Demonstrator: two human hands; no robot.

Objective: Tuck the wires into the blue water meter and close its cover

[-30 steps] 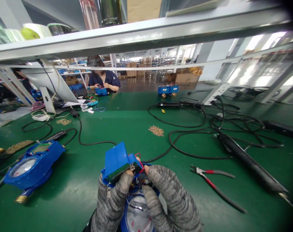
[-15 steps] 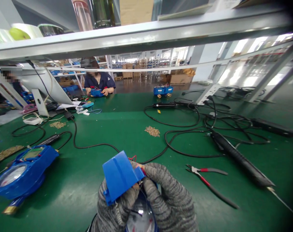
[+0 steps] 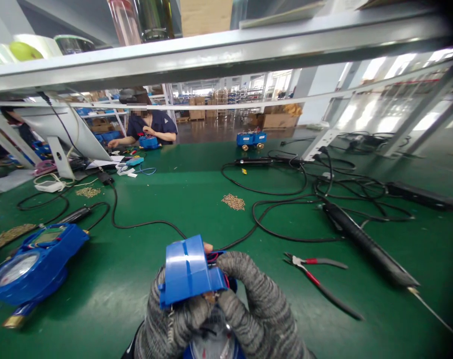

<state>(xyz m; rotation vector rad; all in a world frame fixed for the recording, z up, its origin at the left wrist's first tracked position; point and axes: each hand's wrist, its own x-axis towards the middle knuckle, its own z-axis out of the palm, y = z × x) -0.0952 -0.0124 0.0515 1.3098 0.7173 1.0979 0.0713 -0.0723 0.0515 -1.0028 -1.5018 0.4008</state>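
Note:
My left hand (image 3: 174, 319), in a grey knitted glove with bare fingertips, is closed on a blue plastic cover (image 3: 187, 269) tilted up in front of me. Red and dark wires (image 3: 213, 257) show behind the cover's right side. My right hand (image 3: 254, 304), gloved alike, has its fingers bent in at that side, close to the wires; what its fingertips pinch is hidden. Beneath both hands sits a blue water meter (image 3: 213, 341) with a clear round dial window, partly covered by the gloves.
Another blue meter (image 3: 35, 264) with a brass end lies left. Red-handled cutting pliers (image 3: 312, 279) and a black corded tool (image 3: 368, 244) lie right. Small brass-coloured parts (image 3: 233, 202) are piled mid-table. Cables cross the right side. Overhead runs a shelf (image 3: 211, 55); a co-worker (image 3: 151, 122) sits opposite.
The blue cover has turned more level and shifted slightly right, and more wires show beside it. Across the table, the co-worker has stretched one hand out sideways and raised the other.

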